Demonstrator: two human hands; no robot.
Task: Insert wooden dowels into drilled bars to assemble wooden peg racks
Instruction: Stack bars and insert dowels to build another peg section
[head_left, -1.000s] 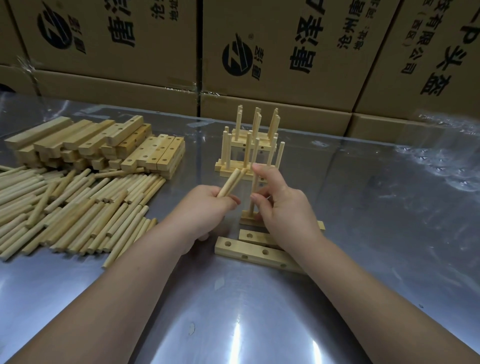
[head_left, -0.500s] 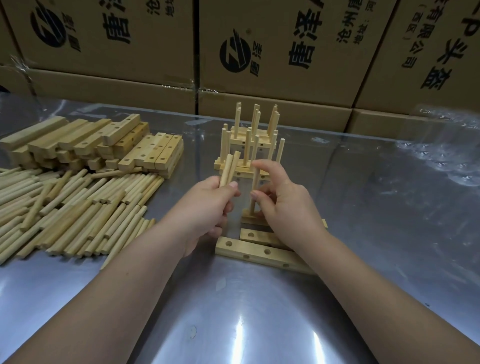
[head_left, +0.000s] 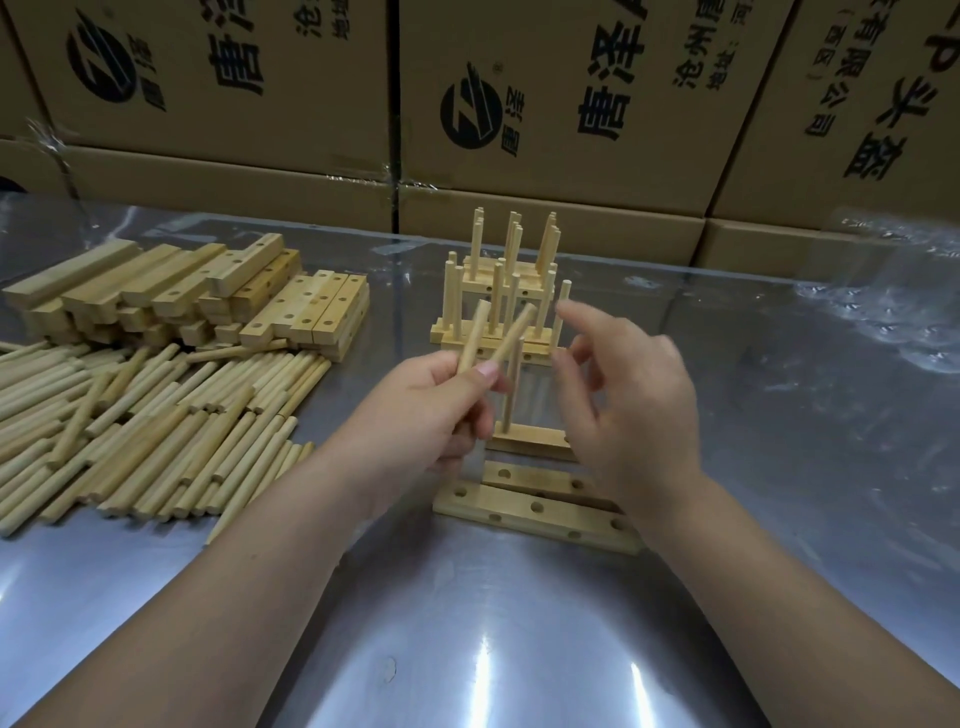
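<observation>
Right hand (head_left: 636, 410) let go of the standing dowel (head_left: 510, 395) and pulled away.
Its fingers (head_left: 597, 332) spread wide, holding nothing; that dowel now sits in the bar (head_left: 530, 440) just left of them. Left hand (head_left: 415, 415) pinches two more dowels (head_left: 472, 336) beside it. Finished racks (head_left: 498, 280) stand close behind the fingers; open counter (head_left: 805, 415) lies to their right.
</observation>
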